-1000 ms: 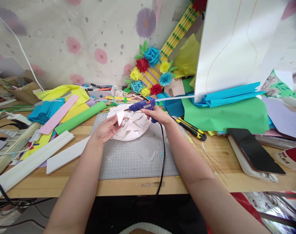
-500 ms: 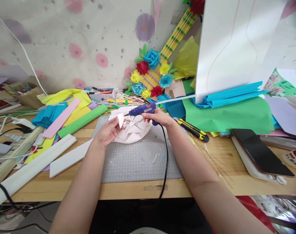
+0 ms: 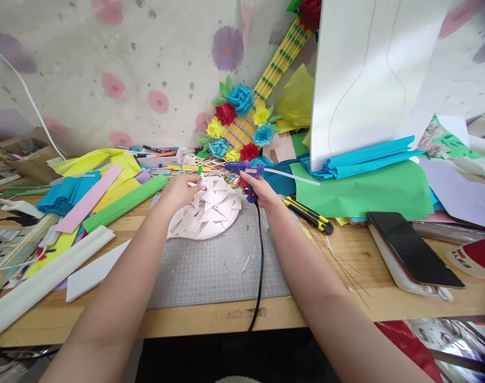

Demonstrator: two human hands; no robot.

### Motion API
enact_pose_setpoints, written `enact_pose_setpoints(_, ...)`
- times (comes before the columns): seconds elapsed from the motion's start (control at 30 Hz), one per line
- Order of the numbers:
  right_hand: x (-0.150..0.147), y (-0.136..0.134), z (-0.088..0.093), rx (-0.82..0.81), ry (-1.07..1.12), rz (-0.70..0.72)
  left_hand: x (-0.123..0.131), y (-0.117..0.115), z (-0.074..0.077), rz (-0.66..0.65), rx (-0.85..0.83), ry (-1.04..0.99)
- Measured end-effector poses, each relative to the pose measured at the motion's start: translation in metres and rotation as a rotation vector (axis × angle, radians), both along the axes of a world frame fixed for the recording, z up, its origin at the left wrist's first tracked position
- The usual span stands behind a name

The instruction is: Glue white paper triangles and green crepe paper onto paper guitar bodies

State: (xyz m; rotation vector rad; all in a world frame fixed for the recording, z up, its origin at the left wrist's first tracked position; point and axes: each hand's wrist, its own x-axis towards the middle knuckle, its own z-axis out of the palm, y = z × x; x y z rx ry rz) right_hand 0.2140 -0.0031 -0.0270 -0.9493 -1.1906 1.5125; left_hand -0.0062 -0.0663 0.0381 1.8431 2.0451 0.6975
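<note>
My right hand [image 3: 263,191] is closed around the handle of a blue-purple hot glue gun [image 3: 242,168]. The gun's nozzle points left, above the far side of a white paper-covered piece [image 3: 216,208], and a long glue stick [image 3: 294,175] juts out of its back. Overlapping white paper scraps cover that piece, which lies on a grey cutting mat [image 3: 226,282]. At its far left edge my left hand [image 3: 182,191] has fingers pinched together on a small white paper piece [image 3: 203,181], mostly hidden by the fingers.
The glue gun's black cord [image 3: 260,266] runs over the mat and off the front edge. A yellow-black utility knife [image 3: 309,215] and a phone [image 3: 414,247] lie to the right. Rolled crepe paper [image 3: 125,203] is at left; a flower-trimmed paper guitar [image 3: 242,127] leans at the back.
My left hand has carried the small white paper piece from the nozzle to the white piece's far left edge. The glue gun has drawn away from it. The view has shifted slightly.
</note>
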Motion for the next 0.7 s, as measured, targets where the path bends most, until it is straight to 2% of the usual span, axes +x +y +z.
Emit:
enact_pose_setpoints(0.1, -0.003, 0.001, -0.002, 0.007, 0.013, 0.011, 0.009, 0.012, 0.002, -0.009, -0.062, 0.284)
enact_pose_setpoints(0.2, -0.002, 0.002, 0.0, -0.005, 0.049, -0.023, 0.009, 0.018, -0.001, -0.008, -0.127, 0.402)
enact_pose_setpoints(0.53, -0.002, 0.003, 0.001, -0.018, 0.051, -0.013, 0.013, 0.02, -0.004, -0.012, -0.241, 0.526)
enact_pose_setpoints(0.7, -0.002, 0.004, -0.001, -0.026, 0.051, -0.023, 0.013, 0.021, -0.009, -0.008, -0.254, 0.487)
